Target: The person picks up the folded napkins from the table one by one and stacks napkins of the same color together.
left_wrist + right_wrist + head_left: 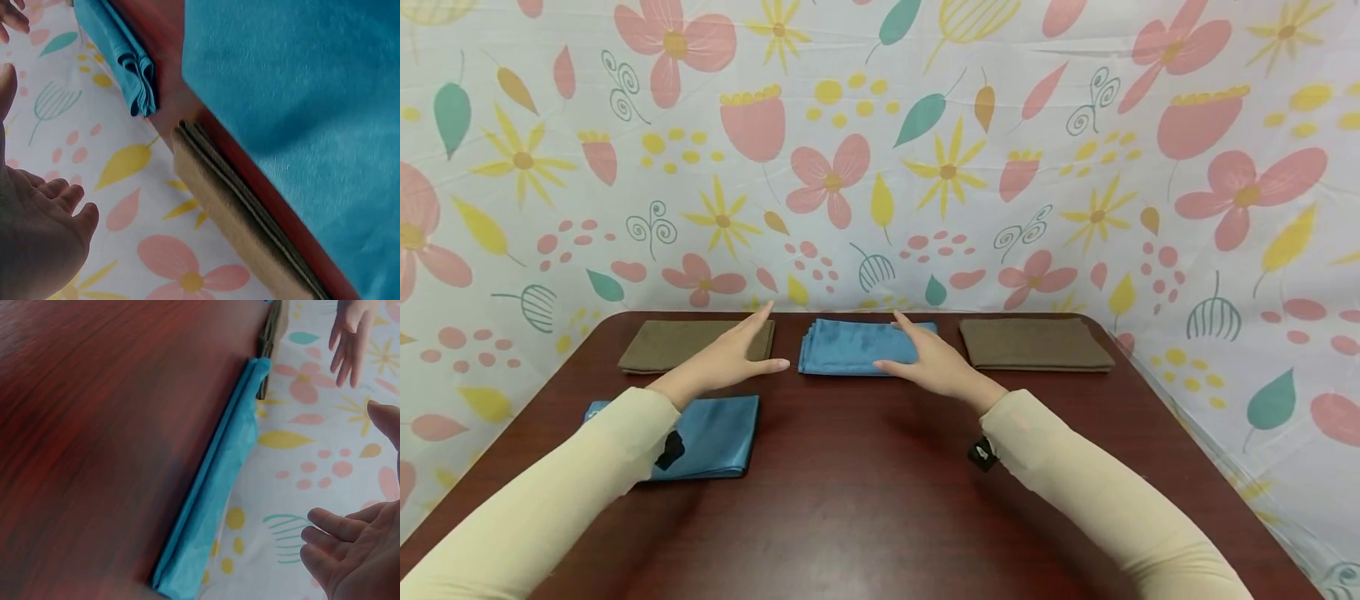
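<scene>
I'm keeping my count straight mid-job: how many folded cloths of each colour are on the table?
Blue: 2, the near-left blue cloth and the back-middle blue cloth
Brown: 2, the back-left brown cloth and the back-right brown cloth
Total: 4

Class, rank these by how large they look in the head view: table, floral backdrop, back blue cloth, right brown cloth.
1. Floral backdrop
2. Table
3. Back blue cloth and right brown cloth: too alike to rank; the right hand partly covers the blue.
</scene>
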Available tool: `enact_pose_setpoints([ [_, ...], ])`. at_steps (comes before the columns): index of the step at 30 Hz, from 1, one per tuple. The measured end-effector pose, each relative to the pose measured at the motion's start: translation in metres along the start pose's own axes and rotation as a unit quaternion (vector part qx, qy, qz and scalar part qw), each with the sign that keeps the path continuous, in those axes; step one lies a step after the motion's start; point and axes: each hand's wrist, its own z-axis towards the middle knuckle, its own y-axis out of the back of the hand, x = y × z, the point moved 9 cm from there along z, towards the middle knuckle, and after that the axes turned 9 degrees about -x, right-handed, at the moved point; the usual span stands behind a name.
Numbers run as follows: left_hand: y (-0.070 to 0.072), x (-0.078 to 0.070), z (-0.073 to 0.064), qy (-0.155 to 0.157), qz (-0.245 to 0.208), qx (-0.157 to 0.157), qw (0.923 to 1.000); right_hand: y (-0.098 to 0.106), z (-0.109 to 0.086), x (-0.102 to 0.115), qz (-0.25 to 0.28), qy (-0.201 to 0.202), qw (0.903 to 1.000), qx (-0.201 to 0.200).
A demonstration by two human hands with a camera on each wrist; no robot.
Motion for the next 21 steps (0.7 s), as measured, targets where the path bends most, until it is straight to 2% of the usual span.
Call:
enact_pose_setpoints([
  [5, 0.012, 0.005, 0.0, 0.003, 0.01, -0.011, 0.9999, -0.004, 0.007, 0.009, 0.002, 0.003, 1.0, 0.0],
  [11, 0.02, 0.01, -0.002, 0.011, 0.014, -0.008, 0.9998, -0.009, 0.014, 0.014, 0.015, 0.003, 0.9999, -0.003],
  [21, 0.036, 0.021, -0.007, 0.017, -0.008, -0.024, 0.9995, -0.016, 0.027, 0.017, 0.024, 0.002, 0.9997, -0.006],
])
